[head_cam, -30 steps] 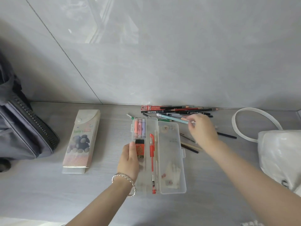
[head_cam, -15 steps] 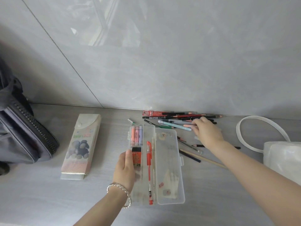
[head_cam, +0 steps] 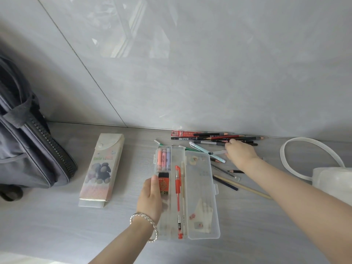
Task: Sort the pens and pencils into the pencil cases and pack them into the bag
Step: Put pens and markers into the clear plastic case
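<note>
Right hand (head_cam: 241, 152) moved off light-blue pen (head_cam: 202, 150), now at pen pile (head_cam: 213, 138) along counter (head_cam: 57, 225) back edge, fingertips among pens; grip not discernible. Left hand (head_cam: 150, 197) unchanged, flat on open clear case (head_cam: 202, 180), counter centre.

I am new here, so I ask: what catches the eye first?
An open clear pencil case lies at the centre, a red pen inside, the left hand resting on its left side. The right hand reaches into loose pens and pencils by the wall; a grey bag stands far left.
</note>
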### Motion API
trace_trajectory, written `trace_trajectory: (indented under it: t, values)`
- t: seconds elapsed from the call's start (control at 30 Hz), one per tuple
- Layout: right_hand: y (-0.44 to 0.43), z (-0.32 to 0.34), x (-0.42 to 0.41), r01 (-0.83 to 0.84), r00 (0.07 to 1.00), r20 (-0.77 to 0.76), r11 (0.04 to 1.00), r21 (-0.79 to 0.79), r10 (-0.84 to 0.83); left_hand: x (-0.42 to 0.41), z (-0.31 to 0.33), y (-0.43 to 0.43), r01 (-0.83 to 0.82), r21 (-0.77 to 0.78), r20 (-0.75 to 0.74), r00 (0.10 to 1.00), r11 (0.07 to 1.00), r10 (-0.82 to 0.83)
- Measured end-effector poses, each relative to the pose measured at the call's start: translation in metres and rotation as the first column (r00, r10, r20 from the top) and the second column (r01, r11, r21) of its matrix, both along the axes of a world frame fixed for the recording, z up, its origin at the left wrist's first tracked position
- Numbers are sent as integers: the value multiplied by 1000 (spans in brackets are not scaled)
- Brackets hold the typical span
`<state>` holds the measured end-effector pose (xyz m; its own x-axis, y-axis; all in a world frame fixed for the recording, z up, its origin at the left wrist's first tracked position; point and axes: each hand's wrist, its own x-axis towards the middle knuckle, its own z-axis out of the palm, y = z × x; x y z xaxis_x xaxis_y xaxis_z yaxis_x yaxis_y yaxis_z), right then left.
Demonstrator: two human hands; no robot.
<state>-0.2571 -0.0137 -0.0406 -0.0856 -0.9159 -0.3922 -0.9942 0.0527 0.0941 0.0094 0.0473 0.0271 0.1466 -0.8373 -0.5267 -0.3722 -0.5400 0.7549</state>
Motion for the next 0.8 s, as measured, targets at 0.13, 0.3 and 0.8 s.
trace_trajectory:
  t: [0.13, 0.3, 0.8]
  values:
    - [9, 2, -4, -77, 997, 2, 992, -97, 78, 0, 4, 4, -3, 2, -21, 1000, 1000, 3]
    - [28, 51, 9, 81, 926, 316, 710, -700, 205, 1, 5, 6, -8, 22, -34, 999, 1000, 9]
    - [123, 55, 98, -325, 503, 468, 661, -676, 726, -25, 14, 10, 3, -25, -33, 999, 1000, -3]
